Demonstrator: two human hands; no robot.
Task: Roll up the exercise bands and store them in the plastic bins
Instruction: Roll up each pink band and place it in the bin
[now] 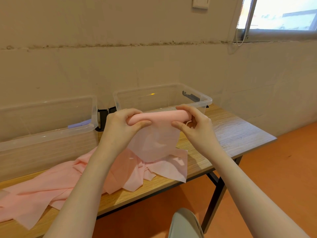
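Head view: left hand (120,124) and right hand (193,125) grip opposite ends of a partly rolled pink band (157,117) above the table (231,131); its loose tail lies below them, unrolled. The bin (197,100) behind looks empty.

Both forearms are seen bare, without sleeves, while a knee (185,222) at bottom centre is clad in pale grey-green trousers.
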